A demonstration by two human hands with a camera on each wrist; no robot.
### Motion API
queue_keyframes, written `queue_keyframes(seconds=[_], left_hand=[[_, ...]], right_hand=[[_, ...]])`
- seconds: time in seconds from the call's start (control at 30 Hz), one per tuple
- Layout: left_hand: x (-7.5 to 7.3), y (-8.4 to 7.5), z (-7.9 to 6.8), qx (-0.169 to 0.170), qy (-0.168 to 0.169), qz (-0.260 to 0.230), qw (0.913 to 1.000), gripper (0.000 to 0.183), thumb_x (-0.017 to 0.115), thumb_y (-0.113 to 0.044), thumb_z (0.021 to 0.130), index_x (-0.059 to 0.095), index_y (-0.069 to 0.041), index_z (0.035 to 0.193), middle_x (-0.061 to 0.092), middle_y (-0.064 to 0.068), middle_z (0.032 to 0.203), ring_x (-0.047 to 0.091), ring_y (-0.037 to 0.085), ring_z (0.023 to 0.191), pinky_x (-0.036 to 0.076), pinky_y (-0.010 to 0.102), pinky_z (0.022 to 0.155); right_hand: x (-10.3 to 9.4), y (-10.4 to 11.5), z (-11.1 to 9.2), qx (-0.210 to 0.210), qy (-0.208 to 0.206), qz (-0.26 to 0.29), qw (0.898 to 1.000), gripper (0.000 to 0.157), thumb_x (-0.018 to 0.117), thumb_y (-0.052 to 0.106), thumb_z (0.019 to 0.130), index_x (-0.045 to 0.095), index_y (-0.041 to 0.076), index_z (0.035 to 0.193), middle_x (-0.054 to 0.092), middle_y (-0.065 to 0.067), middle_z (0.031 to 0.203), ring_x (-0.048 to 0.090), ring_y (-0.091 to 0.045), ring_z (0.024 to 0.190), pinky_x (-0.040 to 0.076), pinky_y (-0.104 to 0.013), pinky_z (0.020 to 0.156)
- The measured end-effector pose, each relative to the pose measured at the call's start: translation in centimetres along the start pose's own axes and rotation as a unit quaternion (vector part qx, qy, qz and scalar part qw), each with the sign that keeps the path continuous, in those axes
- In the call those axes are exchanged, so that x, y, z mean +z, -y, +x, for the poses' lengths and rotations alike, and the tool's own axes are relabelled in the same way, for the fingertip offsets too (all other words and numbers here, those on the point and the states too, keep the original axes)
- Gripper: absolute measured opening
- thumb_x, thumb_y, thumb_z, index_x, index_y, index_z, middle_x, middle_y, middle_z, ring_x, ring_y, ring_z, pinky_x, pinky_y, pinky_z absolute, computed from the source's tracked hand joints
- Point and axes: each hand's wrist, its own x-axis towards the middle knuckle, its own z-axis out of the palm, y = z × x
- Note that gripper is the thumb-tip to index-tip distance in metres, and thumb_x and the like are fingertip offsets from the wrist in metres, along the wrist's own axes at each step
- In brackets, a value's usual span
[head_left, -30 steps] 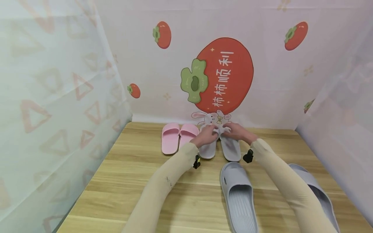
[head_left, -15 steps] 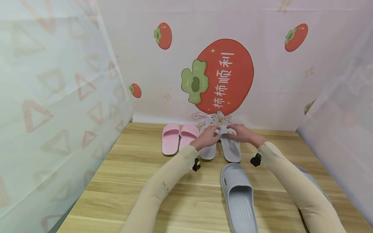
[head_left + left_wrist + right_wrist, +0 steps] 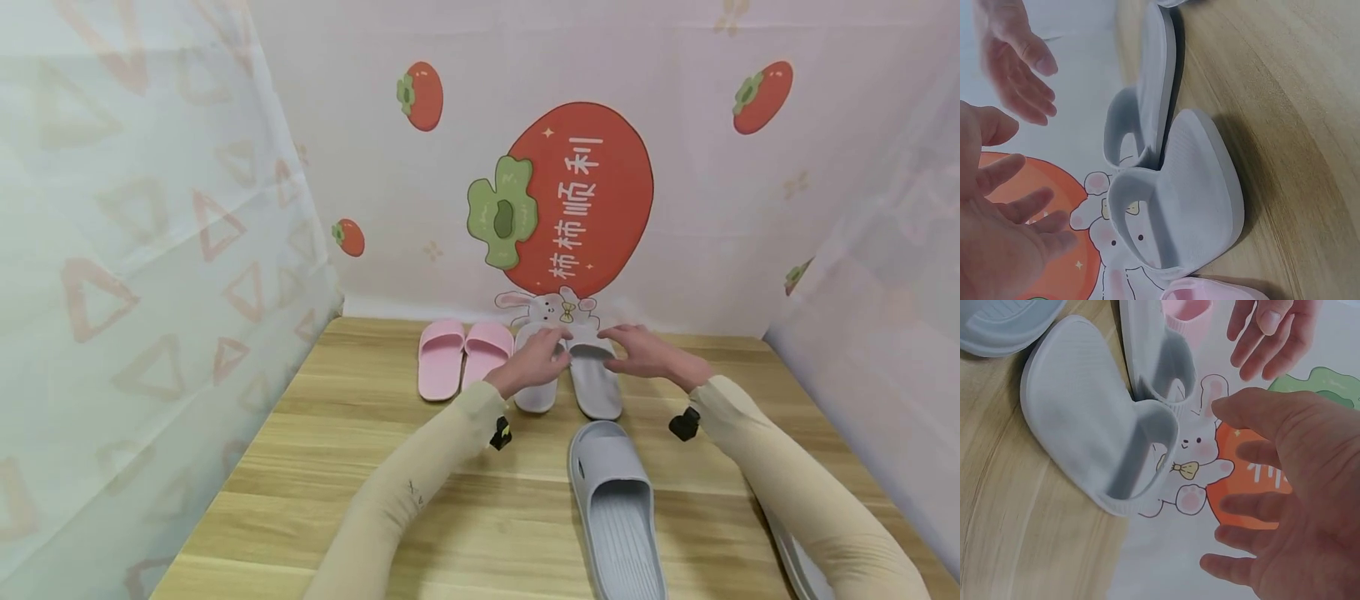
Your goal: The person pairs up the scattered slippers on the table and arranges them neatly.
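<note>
A pair of small light grey slippers stands against the back wall, toes to the wall: the left slipper (image 3: 536, 398) and the right slipper (image 3: 596, 390). My left hand (image 3: 534, 360) hovers over the left slipper, fingers loosely extended and holding nothing. Beside the right slipper, my right hand (image 3: 651, 354) is held up with its fingers spread and nothing in them. Both wrist views show a gap between the hands and the slippers. In the left wrist view, the inner edges of the left slipper (image 3: 1200, 194) and right slipper (image 3: 1159, 69) meet near the straps.
Left of the grey pair stand pink slippers (image 3: 440, 368). A larger grey slipper (image 3: 618, 525) lies in front on the wooden floor (image 3: 322, 492); another large grey slipper (image 3: 798, 554) is mostly hidden under my right forearm. Printed cloth walls (image 3: 360, 150) enclose the sides and back.
My hands have come away from the straps of the small grey slippers. The right hand has moved clearly to the right, and the left hand slightly toward me. The slippers stay in place.
</note>
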Motion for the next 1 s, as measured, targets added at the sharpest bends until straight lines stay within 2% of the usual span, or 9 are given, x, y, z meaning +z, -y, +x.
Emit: queue_keyframes(seconds=[0.23, 0.43, 0.6, 0.8, 1.0], left_hand=[[-0.1, -0.3, -0.5, 0.019, 0.001, 0.028, 0.9994, 0.042, 0.049, -0.029, 0.100, 0.048, -0.012, 0.139, 0.050, 0.010, 0.142, 0.045, 0.024, 0.135, 0.039, 0.039, 0.112], [-0.1, -0.7, -1.1, 0.035, 0.013, 0.032, 0.9988, 0.045, 0.052, -0.027, 0.100, 0.049, -0.009, 0.140, 0.050, 0.012, 0.143, 0.046, 0.024, 0.135, 0.041, 0.039, 0.111], [0.2, -0.8, -1.7, 0.038, 0.016, 0.023, 0.9989, 0.045, 0.051, -0.028, 0.100, 0.047, -0.011, 0.141, 0.048, 0.011, 0.145, 0.043, 0.023, 0.138, 0.038, 0.037, 0.113], [0.7, -0.8, -2.6, 0.046, 0.029, 0.033, 0.9980, 0.048, 0.049, -0.034, 0.101, 0.044, -0.013, 0.143, 0.047, 0.010, 0.146, 0.042, 0.024, 0.139, 0.037, 0.038, 0.114], [1.0, -1.3, -3.5, 0.053, 0.043, 0.048, 0.9965, 0.050, 0.050, -0.036, 0.100, 0.043, -0.015, 0.144, 0.046, 0.011, 0.147, 0.042, 0.024, 0.139, 0.036, 0.036, 0.115]], right_hand=[[-0.5, -0.4, -1.6, -0.006, 0.004, 0.001, 1.000, 0.054, 0.068, 0.021, 0.089, 0.052, -0.004, 0.135, 0.054, -0.030, 0.134, 0.046, -0.051, 0.126, 0.035, -0.065, 0.104], [-0.6, -0.8, -2.9, -0.003, 0.011, -0.006, 1.000, 0.057, 0.070, 0.024, 0.088, 0.053, -0.001, 0.136, 0.056, -0.028, 0.133, 0.049, -0.050, 0.124, 0.038, -0.064, 0.101], [-0.3, -1.1, -4.1, -0.025, 0.014, -0.010, 1.000, 0.056, 0.072, 0.022, 0.085, 0.055, -0.002, 0.133, 0.060, -0.025, 0.129, 0.054, -0.046, 0.119, 0.043, -0.060, 0.098], [-0.4, -0.8, -5.6, -0.017, 0.041, -0.009, 0.999, 0.054, 0.071, 0.025, 0.087, 0.056, -0.001, 0.132, 0.058, -0.025, 0.130, 0.053, -0.046, 0.121, 0.043, -0.059, 0.097], [-0.4, -0.5, -7.4, -0.015, 0.030, -0.007, 0.999, 0.053, 0.072, 0.025, 0.087, 0.056, 0.001, 0.131, 0.060, -0.023, 0.130, 0.054, -0.045, 0.120, 0.045, -0.057, 0.096]])
